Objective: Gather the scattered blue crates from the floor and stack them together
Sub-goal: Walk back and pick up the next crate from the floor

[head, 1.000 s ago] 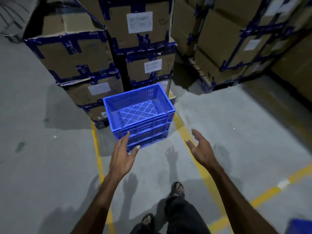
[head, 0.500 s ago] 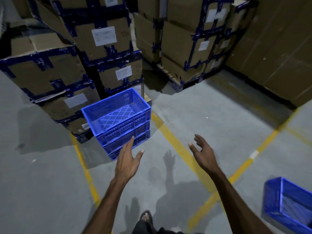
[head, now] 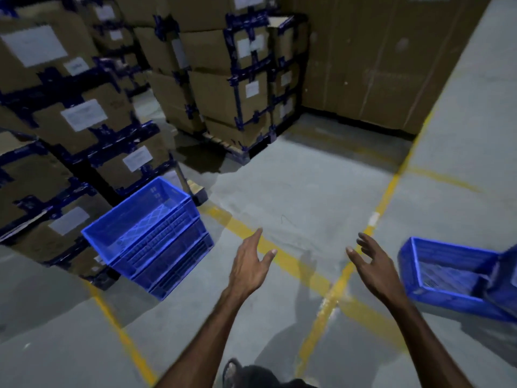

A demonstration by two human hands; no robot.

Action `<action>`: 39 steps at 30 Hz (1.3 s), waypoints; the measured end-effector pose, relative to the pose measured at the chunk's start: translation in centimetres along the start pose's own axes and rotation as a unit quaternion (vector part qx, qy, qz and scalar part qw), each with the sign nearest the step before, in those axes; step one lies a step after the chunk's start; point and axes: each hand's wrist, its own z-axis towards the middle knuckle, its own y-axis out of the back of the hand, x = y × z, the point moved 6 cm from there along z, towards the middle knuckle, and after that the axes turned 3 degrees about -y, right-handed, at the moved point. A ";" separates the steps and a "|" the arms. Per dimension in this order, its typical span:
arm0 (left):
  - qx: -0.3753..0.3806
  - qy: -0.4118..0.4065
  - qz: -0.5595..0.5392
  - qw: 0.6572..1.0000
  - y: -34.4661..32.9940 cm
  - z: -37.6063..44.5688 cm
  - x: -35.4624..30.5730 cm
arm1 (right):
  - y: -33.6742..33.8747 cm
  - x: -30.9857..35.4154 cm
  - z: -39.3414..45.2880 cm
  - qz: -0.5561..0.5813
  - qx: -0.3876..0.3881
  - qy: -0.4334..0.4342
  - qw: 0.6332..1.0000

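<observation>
Two bare hands between a crate stack and loose crates, head view.
Left hand and right hand hang spread over the floor, each grip holding nothing. Stacked blue crates stand to the left of the left hand, against cardboard boxes; loose blue crates lie just right of the right hand. Judged light, stiff, perforated plastic: best taken by opposite rims.

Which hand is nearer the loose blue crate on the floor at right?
Right. The right hand hovers open just left of the loose blue crate, not touching; the left hand is farther left, nearer the crate stack.
</observation>
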 end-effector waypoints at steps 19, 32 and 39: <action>0.255 -0.269 0.055 0.927 -34.4 -8.0 -30.3 | 34.8 -26.3 -17.9 0.087 -0.307 -0.211 0.924; 0.387 -0.347 0.023 0.854 -59.9 -16.0 -48.1 | 54.3 -40.9 -28.1 0.086 -0.392 -0.317 0.859; 0.404 -0.342 0.026 0.848 -68.1 -18.1 -55.2 | 63.7 -45.0 -29.7 0.075 -0.388 -0.334 0.856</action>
